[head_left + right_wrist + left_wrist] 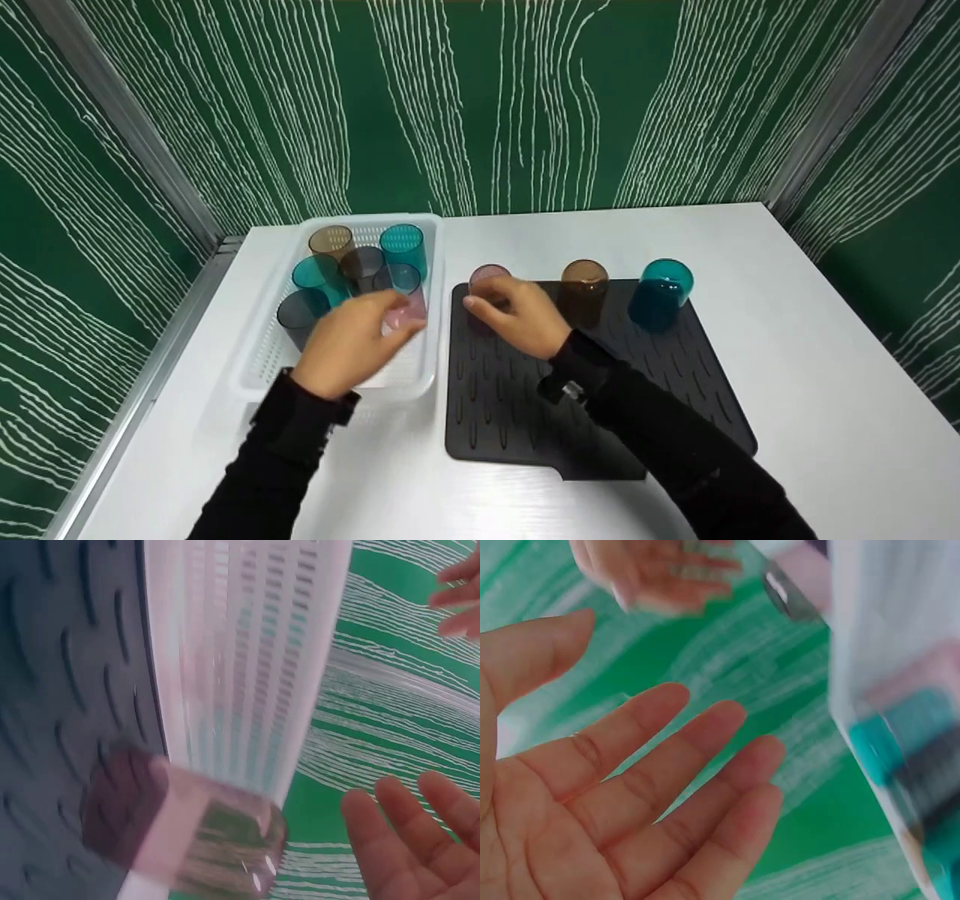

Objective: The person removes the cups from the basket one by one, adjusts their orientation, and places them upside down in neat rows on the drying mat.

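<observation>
My left hand (352,345) hovers over the near part of the white basket (437,300), fingers spread with nothing between them in the left wrist view. Right by its fingertips is a pink cup (409,311) in the basket. Another pink cup (487,273) stands upside down at the far left corner of the black drying mat (510,405). My right hand (529,319) is just in front of that cup and partly covers it in the head view. The right wrist view shows this pink cup (187,832) apart from the extended fingers (397,840).
In the basket stand several more cups, among them teal (405,255), amber (331,240) and grey (301,315) ones. An amber cup (583,292) and a teal cup (661,296) are upside down along the mat's far edge. Green walls enclose the white table (787,315).
</observation>
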The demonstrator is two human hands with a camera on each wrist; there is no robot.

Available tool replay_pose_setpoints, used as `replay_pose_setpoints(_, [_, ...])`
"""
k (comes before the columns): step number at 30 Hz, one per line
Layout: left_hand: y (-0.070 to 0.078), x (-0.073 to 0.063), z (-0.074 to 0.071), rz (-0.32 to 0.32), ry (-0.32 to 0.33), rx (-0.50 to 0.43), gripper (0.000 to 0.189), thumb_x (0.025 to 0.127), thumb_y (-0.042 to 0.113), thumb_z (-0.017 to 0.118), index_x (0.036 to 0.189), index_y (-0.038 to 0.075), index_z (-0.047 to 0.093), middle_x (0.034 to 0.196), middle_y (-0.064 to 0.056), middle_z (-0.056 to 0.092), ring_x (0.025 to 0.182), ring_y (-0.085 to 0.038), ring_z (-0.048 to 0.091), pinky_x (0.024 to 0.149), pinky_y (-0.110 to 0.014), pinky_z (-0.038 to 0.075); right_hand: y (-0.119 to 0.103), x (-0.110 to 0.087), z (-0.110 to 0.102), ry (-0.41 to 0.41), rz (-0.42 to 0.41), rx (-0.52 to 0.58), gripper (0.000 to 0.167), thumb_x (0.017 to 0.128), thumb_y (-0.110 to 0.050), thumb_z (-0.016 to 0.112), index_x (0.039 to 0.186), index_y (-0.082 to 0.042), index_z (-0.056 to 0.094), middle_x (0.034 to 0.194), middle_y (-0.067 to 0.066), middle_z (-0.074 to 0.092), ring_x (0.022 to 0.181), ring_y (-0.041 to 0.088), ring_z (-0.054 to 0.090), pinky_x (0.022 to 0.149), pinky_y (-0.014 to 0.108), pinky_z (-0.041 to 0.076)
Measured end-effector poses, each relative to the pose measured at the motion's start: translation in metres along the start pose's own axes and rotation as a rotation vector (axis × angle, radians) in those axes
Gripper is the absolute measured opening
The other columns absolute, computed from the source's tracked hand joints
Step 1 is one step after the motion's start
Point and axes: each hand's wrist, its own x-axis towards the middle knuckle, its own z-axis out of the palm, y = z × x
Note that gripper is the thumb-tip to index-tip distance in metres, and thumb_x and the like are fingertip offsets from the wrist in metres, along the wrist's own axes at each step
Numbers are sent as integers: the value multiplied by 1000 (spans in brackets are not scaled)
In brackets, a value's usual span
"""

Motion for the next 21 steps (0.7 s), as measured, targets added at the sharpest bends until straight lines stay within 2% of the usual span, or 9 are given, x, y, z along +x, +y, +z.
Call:
replay_pose_setpoints(4, [-22,16,-10,-88,-3,92,40,104,30,74,128,-2,74,125,-23,78,113,-43,75,94,-61,60,2,-1,19,-71,55,-17,32,108,-23,67,122,4,75,115,21,79,106,35,78,96,52,62])
replay_pose_setpoints(10, [-59,29,-15,-223,-15,148,45,99,21,78,130,-10,69,126,-32,73,113,-48,72,93,-63,58,6,-1,48,-168,172,-44,48,108,-32,66,133,8,68,116,22,80,109,35,77,98,50,62])
replay_pose_setpoints(13, [-75,32,-16,-284,-47,151,46,96,21,80,125,-13,68,119,-33,74,105,-47,73,88,-62,59,6,0,58,-188,212,-57,51,107,-36,66,134,8,67,114,22,80,108,36,76,99,51,61])
replay_pose_setpoints(16, [-95,37,-13,-330,-100,147,38,93,22,83,108,-9,68,103,-27,74,92,-41,72,78,-57,58,5,1,65,-198,225,-65,49,107,-38,66,128,7,70,109,20,80,102,34,75,95,49,61])
replay_pose_setpoints(18, [-118,44,-3,-345,-118,156,29,90,21,85,92,-1,65,87,-18,69,79,-33,67,69,-50,54,4,1,68,-203,224,-62,45,107,-37,66,122,5,71,102,16,79,94,28,73,88,42,60])
replay_pose_setpoints(21, [-165,56,17,-348,-141,173,36,88,24,86,74,12,55,71,-4,54,69,-26,56,60,-44,45,3,2,72,-206,189,-48,36,108,-33,66,104,2,71,83,6,67,77,18,60,73,31,49])
